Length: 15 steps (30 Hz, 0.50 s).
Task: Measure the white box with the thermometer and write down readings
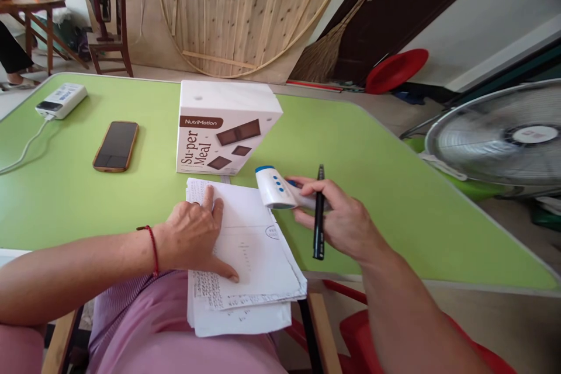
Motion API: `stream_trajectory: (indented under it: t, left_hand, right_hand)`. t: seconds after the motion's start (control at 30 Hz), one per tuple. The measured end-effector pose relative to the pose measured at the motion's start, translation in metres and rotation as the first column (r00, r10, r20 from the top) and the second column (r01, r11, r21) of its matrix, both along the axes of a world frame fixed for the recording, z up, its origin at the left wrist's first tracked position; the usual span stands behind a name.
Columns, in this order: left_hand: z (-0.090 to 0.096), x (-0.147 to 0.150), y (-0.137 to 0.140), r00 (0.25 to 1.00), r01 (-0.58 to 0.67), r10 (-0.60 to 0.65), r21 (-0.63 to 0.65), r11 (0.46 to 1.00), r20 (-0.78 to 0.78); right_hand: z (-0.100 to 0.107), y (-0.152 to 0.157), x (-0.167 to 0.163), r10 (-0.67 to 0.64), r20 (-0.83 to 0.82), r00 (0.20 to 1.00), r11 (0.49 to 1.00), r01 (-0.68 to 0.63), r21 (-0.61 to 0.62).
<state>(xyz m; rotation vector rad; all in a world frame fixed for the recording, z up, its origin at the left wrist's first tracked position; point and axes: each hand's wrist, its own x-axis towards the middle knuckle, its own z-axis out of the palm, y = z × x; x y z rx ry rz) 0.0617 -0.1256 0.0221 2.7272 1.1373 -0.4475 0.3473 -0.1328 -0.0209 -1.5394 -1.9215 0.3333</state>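
My left hand [193,236] presses down on a stack of handwritten papers [263,269] at the table's near edge, its index finger and thumb stretched out over the top sheet. A red cord bracelet circles that wrist. My right hand [350,222], just right of the papers, grips a white and blue infrared thermometer [274,189] by its handle. A black pen [319,216] is held across the fingers of the same hand, pointing toward me. Behind the papers stands a white "Su-per Meal" box [210,146] with brown bars printed on it.
On the green table [372,187] lie a smartphone [116,146] and a white power bank [62,100] with a cable. To the right is a large fan [499,134]. A red stool [359,333] is below the near edge. A person's leg shows far left.
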Motion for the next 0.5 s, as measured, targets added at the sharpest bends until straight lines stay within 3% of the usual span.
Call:
stream_trajectory:
  t: [0.13,0.3,0.5]
  left_hand:
    - [-0.001,-0.001,0.002,0.999,-0.009,0.008,0.023,1.0,0.035]
    - [-0.001,0.0,0.004,1.0,-0.007,0.006,0.023,1.0,0.023]
    - [-0.001,0.0,0.002,1.0,-0.008,0.008,0.014,1.0,0.018]
  right_hand:
    - [-0.003,-0.012,-0.015,0.138,0.026,0.99,0.99,-0.138,0.027]
    - [-0.015,-0.012,-0.017,0.193,0.155,0.969,0.977,-0.204,0.056]
    - [0.009,-0.023,-0.045,0.205,0.205,0.957,0.903,-0.265,0.339]
